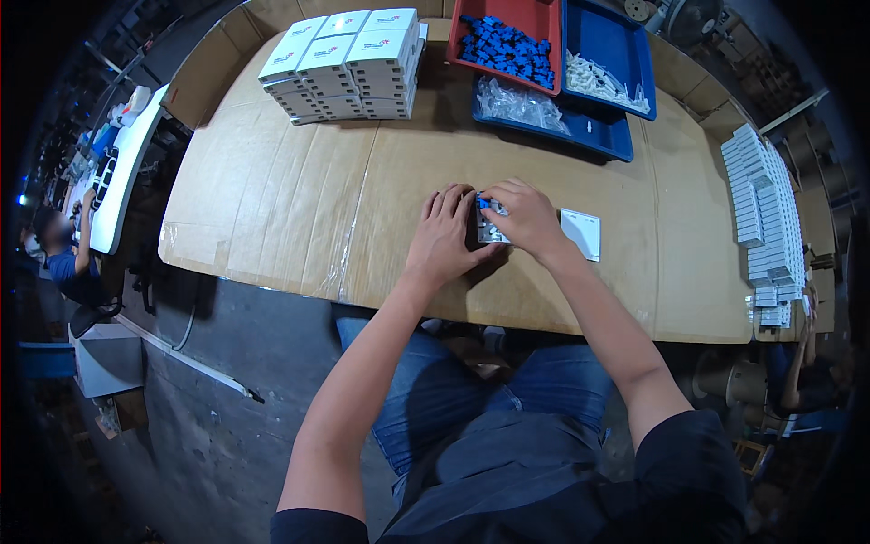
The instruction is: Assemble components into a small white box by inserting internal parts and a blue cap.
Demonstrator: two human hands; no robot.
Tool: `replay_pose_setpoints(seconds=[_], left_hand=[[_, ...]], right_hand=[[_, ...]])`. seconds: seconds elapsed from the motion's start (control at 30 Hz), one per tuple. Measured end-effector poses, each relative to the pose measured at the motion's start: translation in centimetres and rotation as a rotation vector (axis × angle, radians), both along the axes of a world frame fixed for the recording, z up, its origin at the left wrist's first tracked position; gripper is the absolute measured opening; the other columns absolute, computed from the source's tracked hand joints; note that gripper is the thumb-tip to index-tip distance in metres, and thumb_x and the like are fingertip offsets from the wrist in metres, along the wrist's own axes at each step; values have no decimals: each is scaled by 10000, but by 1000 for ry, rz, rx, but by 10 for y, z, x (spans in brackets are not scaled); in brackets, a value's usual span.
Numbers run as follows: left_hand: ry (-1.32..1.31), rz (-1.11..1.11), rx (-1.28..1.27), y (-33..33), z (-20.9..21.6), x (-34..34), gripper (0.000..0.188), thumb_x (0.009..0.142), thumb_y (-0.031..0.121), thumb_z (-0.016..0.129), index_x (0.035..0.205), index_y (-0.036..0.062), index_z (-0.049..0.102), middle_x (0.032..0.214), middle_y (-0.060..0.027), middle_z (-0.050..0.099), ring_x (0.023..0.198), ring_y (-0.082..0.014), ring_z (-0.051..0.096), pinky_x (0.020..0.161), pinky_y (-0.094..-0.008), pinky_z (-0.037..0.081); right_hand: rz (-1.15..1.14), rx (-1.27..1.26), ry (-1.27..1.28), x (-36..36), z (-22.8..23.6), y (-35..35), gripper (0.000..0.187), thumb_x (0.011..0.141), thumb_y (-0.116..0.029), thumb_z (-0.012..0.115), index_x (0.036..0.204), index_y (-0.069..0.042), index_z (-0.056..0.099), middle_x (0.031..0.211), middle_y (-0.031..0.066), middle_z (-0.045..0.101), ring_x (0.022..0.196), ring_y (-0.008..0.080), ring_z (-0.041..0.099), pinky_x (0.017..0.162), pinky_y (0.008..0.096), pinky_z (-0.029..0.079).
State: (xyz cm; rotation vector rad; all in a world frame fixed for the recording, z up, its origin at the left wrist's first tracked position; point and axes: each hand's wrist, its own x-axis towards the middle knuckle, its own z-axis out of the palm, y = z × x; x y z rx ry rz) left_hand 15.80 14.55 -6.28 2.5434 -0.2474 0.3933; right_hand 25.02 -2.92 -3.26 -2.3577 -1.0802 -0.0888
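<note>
- I see both hands meet near the middle of the counter (299, 181), which is covered in brown cardboard sheets
- Left hand (444, 240): lies flat, palm down, fingers together and stretched toward 12 o'clock, its fingertips against the left edge of a small grey tray (490, 225)
- Right hand (526, 218): curled over the tray from its 3 o'clock side; thumb and forefinger pinch a small blue part (483, 204) at the tray's upper left corner
- Small grey tray: flat on the counter between the two hands, mostly covered by them; what it holds I cannot make out
- White square card (581, 233): flat on the counter just at 3 o'clock of the right hand, close to the wrist, not touching the tray
- Stack of white boxes (349, 63): at 11 o'clock from the hands, well apart, several layers high, near the far edge of the counter
- Red bin (540, 18): at 12 o'clock, far edge, holding a heap of blue parts (506, 47) like the pinched one
- Blue bin (625, 41): just right of the red one, with white parts (603, 80) along its near side
- Second blue bin (598, 136): in front of those two, with clear plastic bags (521, 102) in its left half
- Rows of small white boxes (766, 218): at 3 o'clock, stacked along the right edge of the counter, well apart from the hands
- Another person in a blue shirt (65, 267) sits at 9 o'clock, beyond the counter's left edge, by a white bench (122, 172)
</note>
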Motion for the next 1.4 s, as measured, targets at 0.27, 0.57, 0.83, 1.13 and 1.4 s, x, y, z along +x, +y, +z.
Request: replay_pose_setpoints(seconds=[0.27, 0.57, 0.83, 1.13, 1.4], left_hand=[[-12, 5, 39, -1, 2, 2, 885, 815, 510, 771, 1470, -8, 477, 1511, -198, 466, 1456, -358, 401, 1244, -496, 268], [32, 50, -42, -1, -5, -2, 1182, 725, 645, 790, 1568, -40, 324, 1519, -256, 416, 1443, -413, 380, 1226, -502, 305], [106, 105, -21, -9, 8, -6, 1260, 706, 699, 806, 1593, -23, 279, 1403, -270, 464, 1352, -423, 455, 1148, -490, 393], [-28, 15, -573, -10, -8, -17, 983, 796, 278, 805, 1581, 6, 282, 1370, -216, 493, 1310, -354, 515, 1122, -428, 432], [76, -25, -1395, -66, 20, -78, 780, 874, 143, 712, 1532, 34, 308, 1362, -158, 512, 1274, -229, 533, 1110, -373, 419]], right_hand=[[-22, -50, -264, -10, -12, -8, 316, 925, -255, 705, 1195, -103, 771, 1347, 143, 672, 1307, 341, 569, 1044, 458, 477], [-68, -28, 186, -20, 21, -98, 611, 838, -232, 823, 1405, -106, 632, 1593, 169, 444, 1436, 388, 450, 1188, 440, 384], [-213, -102, 287, -41, 26, -183, 504, 791, -152, 871, 1239, -28, 678, 1470, 164, 578, 1369, 299, 547, 1146, 396, 448], [-512, 286, 499, -30, 4, -225, 258, 997, -221, 688, 1089, 16, 730, 899, 171, 766, 821, 290, 738, 760, 370, 558], [-674, -313, -42, -77, 10, -193, 643, 842, -471, 811, 1338, -99, 640, 1206, 146, 652, 1155, 335, 630, 946, 462, 544]])
